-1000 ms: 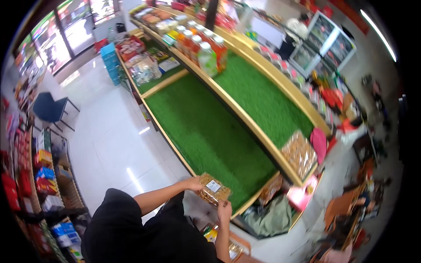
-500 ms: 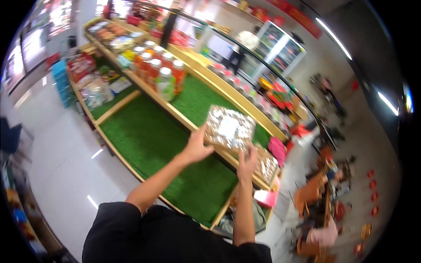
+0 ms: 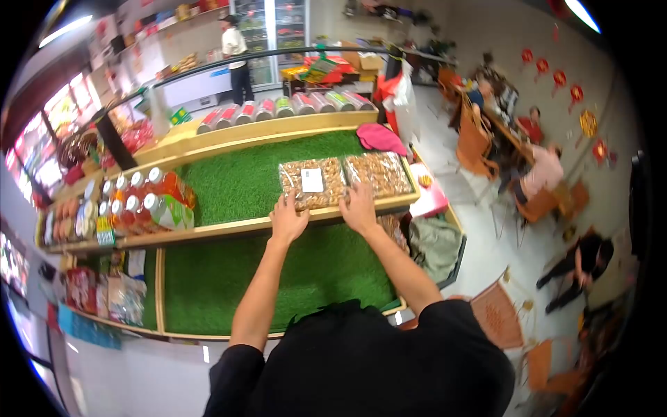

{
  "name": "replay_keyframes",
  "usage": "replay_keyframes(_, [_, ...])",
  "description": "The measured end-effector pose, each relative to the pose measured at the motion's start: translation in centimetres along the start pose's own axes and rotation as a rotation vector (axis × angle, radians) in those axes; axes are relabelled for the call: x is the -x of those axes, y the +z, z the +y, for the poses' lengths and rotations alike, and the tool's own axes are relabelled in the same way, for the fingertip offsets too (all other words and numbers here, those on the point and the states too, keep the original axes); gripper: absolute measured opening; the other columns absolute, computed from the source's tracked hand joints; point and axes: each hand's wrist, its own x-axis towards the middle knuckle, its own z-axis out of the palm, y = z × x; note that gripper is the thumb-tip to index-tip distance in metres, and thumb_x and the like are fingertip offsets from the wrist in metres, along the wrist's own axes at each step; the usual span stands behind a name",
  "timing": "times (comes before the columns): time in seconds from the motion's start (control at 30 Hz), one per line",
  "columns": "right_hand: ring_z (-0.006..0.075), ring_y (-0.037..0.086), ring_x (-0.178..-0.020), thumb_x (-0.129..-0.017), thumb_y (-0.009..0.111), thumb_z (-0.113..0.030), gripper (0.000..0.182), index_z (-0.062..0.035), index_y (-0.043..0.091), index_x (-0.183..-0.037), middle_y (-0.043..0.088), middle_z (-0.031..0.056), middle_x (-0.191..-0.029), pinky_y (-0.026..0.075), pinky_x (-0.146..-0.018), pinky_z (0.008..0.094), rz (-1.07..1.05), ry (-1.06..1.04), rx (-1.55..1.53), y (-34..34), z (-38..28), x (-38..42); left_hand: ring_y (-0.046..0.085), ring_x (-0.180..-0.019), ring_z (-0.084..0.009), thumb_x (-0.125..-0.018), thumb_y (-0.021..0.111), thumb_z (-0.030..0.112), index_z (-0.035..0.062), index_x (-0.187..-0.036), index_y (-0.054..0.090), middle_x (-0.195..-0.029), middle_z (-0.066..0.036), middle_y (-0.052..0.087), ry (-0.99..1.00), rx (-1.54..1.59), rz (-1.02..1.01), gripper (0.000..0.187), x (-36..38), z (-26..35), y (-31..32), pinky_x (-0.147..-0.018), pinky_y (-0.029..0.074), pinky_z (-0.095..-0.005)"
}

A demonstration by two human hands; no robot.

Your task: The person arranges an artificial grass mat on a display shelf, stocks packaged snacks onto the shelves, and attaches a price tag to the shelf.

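Note:
A flat clear pack of tan, nut-like pieces [image 3: 326, 190] with a white label lies on the upper green-turf shelf [image 3: 233, 186]. My left hand [image 3: 289, 221] grips its near left corner, fingers bent over the edge. At the near right corner my right hand [image 3: 359, 210] holds the same pack. Close against its right side sits a second similar pack [image 3: 384, 176], near the shelf's right end. A pink cloth-like item [image 3: 381, 139] lies behind that one. My thumbs are partly hidden.
Bottles with orange and green labels [image 3: 163, 201] stand at the left of the shelf. A row of cans [image 3: 284, 106] lines the ledge behind. Below is a lower turf shelf [image 3: 229, 285], with a grey-green bag [image 3: 434, 247] at its right. People sit at a table on the right.
The pack has gone from being held tilted above the shelf to lying on it beside the second pack. Both hands stay at its near corners. The camera view has rotated level.

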Motion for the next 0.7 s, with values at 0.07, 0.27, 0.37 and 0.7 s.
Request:
replay_keyframes(0.07, [0.0354,0.038,-0.112,-0.079,0.056,-0.026,0.038,0.0034,0.056,-0.103,0.043,0.0209,-0.119,0.028,-0.100,0.0446,0.039,0.059,0.071,-1.0,0.7,0.0,0.037,-0.119,-0.0398,-0.074,0.058,0.034,0.0142,-0.137,0.028,-0.131,-0.024,0.036,0.010,0.028,-0.073,0.073,-0.4,0.9,0.5,-0.098,0.031,-0.0487])
replay_keyframes(0.27, [0.0349,0.035,-0.120,-0.083,0.052,-0.026,0.038,-0.0012,0.053,-0.112,0.040,0.0206,-0.127,0.023,-0.104,0.0454,0.034,0.033,0.064,-1.3,1.2,1.2,0.038,-0.118,-0.0392,-0.077,0.056,0.034,0.0130,-0.137,0.028,-0.133,-0.025,0.033,0.119,0.023,-0.043,0.069,0.3,-0.4,0.3,-0.097,0.030,-0.0475])
replay_keyframes(0.37, [0.0327,0.035,-0.121,-0.083,0.052,-0.026,0.039,-0.0012,0.052,-0.113,0.041,0.0183,-0.127,0.023,-0.104,0.0472,-0.007,0.073,0.041,-0.7,1.3,1.3,0.039,-0.116,-0.0390,-0.077,0.056,0.033,0.0115,-0.137,0.028,-0.132,-0.026,0.035,0.078,-0.037,0.002,0.069,0.9,0.4,0.6,-0.098,0.028,-0.0461])
replay_keyframes(0.7, [0.0281,0.056,-0.086,-0.075,0.050,-0.006,0.025,-0.0023,0.054,-0.099,0.053,0.0147,-0.093,0.046,-0.074,0.0350,0.033,0.722,-0.271,-9.1,9.9,13.5,0.045,-0.113,-0.0385,-0.076,0.055,0.019,-0.0016,-0.124,0.043,-0.124,-0.024,0.046,0.216,-0.056,0.156,0.055,1.0,0.7,1.4,-0.096,0.033,-0.0448])
